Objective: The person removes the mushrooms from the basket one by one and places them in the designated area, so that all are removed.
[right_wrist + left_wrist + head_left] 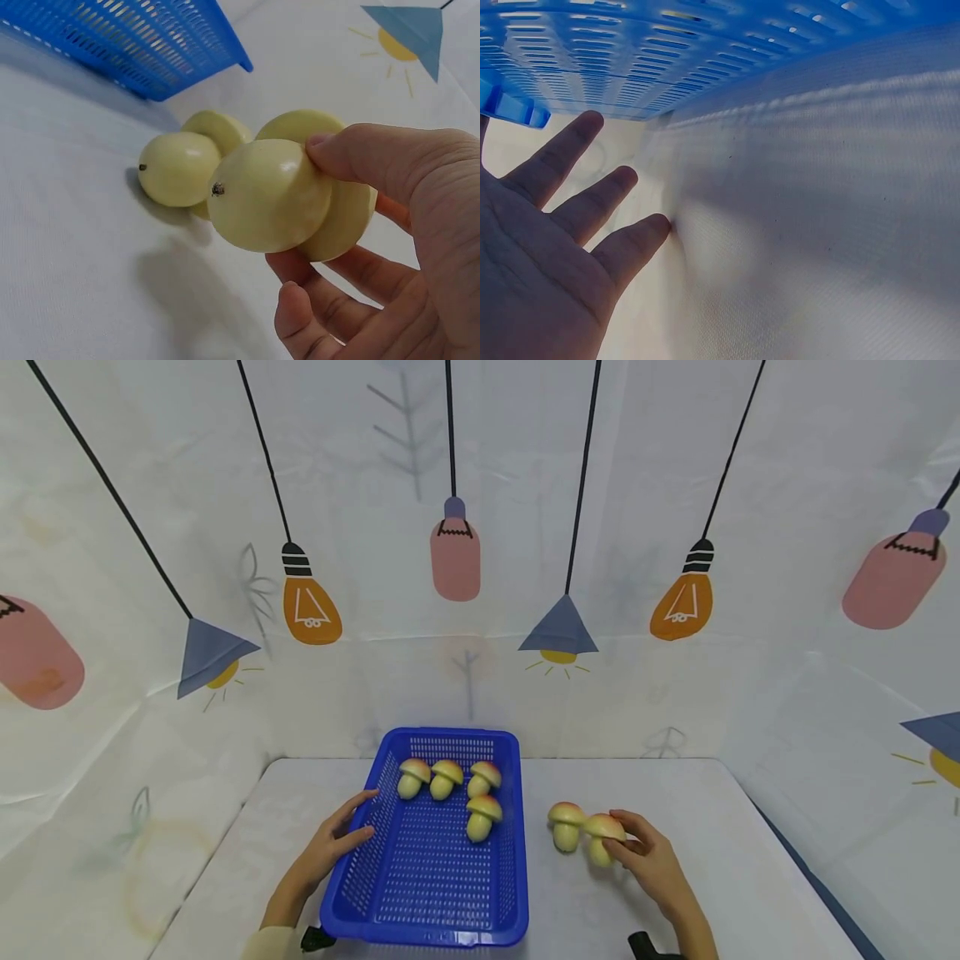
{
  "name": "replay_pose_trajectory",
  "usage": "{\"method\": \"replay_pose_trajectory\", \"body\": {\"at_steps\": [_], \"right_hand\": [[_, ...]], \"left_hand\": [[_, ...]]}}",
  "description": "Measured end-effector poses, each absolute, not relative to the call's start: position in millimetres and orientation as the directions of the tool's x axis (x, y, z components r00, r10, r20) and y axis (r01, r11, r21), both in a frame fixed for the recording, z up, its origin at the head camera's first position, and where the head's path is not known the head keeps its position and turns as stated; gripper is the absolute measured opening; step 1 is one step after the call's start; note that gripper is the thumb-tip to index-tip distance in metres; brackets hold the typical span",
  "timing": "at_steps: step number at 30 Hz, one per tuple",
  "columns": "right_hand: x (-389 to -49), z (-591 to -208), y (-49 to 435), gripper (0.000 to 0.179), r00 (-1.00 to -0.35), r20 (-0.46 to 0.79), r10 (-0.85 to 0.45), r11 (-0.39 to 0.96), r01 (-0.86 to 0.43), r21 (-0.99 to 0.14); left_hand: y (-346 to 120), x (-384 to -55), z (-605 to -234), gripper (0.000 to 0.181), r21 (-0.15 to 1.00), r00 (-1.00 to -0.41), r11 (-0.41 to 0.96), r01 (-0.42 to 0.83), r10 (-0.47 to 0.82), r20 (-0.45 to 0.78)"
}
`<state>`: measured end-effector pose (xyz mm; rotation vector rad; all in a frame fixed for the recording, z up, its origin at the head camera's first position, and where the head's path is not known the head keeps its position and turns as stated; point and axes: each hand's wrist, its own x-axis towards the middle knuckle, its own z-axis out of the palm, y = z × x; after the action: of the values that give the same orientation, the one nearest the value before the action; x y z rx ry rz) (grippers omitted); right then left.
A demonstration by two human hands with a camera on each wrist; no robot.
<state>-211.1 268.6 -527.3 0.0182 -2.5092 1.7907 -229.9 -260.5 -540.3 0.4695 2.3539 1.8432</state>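
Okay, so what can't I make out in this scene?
Blue basket: contents in right wrist view, hidden by its wall.
Held mushroom: cap top in right wrist view, turned away behind its stem.
White table: near edge in head view, cut off by the picture's bottom.

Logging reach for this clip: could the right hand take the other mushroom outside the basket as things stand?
Probably not straight away: the right hand is near, but it pinches the held mushroom, which sits between it and the other mushroom. Nothing else seems in the way.
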Motion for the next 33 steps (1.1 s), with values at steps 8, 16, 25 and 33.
{"method": "replay_pose_trajectory", "body": {"at_steps": [8,16,25,33], "right_hand": [[-212,-530,274,0.052,-0.998,0.051,0.044,0.353,-0.032,-0.935],[-215,-532,279,0.054,-0.998,0.04,0.046,0.359,-0.021,-0.933],[-216,-537,285,0.056,-0.998,0.01,0.063,0.376,0.014,-0.927],[-219,-542,287,0.058,-0.997,-0.009,0.075,0.38,0.037,-0.924]], "left_hand": [[-259,-229,-540,0.06,0.966,-0.953,0.211,0.147,0.292,0.081],[-260,-230,-538,0.059,0.961,-0.945,0.217,0.173,0.31,0.101],[-260,-230,-538,0.059,0.963,-0.949,0.217,0.159,0.301,0.088],[-260,-230,-539,0.06,0.963,-0.95,0.219,0.157,0.298,0.087]]}}
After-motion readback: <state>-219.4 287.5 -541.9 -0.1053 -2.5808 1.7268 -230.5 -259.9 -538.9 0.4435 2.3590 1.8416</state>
